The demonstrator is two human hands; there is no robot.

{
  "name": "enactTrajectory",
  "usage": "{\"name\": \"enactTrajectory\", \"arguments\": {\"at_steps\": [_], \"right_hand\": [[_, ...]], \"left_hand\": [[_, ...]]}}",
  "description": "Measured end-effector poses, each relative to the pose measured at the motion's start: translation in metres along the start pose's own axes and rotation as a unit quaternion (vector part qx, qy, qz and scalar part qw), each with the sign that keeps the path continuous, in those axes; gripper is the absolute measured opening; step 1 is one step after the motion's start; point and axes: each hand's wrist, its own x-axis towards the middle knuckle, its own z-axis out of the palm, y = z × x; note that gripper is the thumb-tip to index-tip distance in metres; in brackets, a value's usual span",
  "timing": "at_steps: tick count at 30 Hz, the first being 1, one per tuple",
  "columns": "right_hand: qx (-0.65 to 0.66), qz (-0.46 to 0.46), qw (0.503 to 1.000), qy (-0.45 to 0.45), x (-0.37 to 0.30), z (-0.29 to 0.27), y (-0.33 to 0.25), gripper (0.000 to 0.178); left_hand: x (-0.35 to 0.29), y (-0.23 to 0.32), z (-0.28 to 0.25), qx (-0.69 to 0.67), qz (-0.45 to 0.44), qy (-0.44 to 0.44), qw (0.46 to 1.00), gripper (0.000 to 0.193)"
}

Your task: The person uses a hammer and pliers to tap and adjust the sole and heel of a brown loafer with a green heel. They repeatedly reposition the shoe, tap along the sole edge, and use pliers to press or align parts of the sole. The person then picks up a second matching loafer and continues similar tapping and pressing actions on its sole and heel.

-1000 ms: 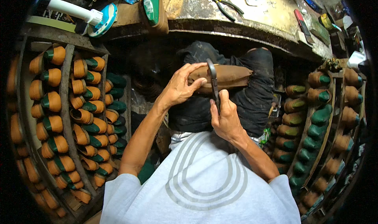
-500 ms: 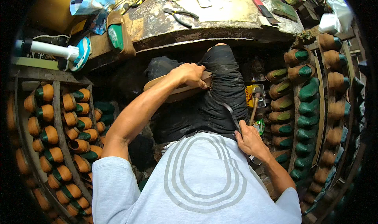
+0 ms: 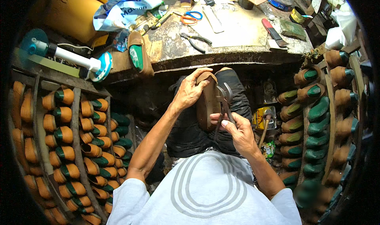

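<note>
Between my knees a brown shoe (image 3: 207, 108) stands lengthwise, a pale edge showing at its far end. My left hand (image 3: 190, 91) is wrapped round that far end, with the thumb over the top. In my right hand (image 3: 240, 133) is a pair of dark metal pincers (image 3: 225, 95), their curved head up against the shoe's right edge. The fingers close round the handles. Whether the jaws bite on the leather is too small to tell.
Ahead, a worn workbench (image 3: 245, 39) holds black-handled pliers (image 3: 196, 41), scissors (image 3: 191, 17), a red-handled knife (image 3: 274, 32) and a brown shoe with green inside (image 3: 138, 53). Racks of shoes (image 3: 67, 134) flank me. A hammer (image 3: 264, 131) lies by my right knee.
The shoe has turned from lying crosswise to pointing away from me. My left hand has shifted to its far end. My right hand has brought the pincers up from my lap to its edge.
</note>
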Motion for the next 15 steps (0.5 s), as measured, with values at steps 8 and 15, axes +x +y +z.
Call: {"name": "enactTrajectory", "arguments": {"at_steps": [8, 15], "right_hand": [[-0.035, 0.006, 0.999, 0.027, 0.01, 0.015, 0.013, 0.028], [-0.233, -0.012, 0.972, 0.035, 0.022, 0.01, -0.022, 0.022]], "left_hand": [[-0.013, -0.012, -0.01, 0.043, 0.169, -0.035, 0.984, 0.068], [-0.032, -0.001, 0.012, 0.031, 0.187, 0.045, 0.981, 0.079]]}}
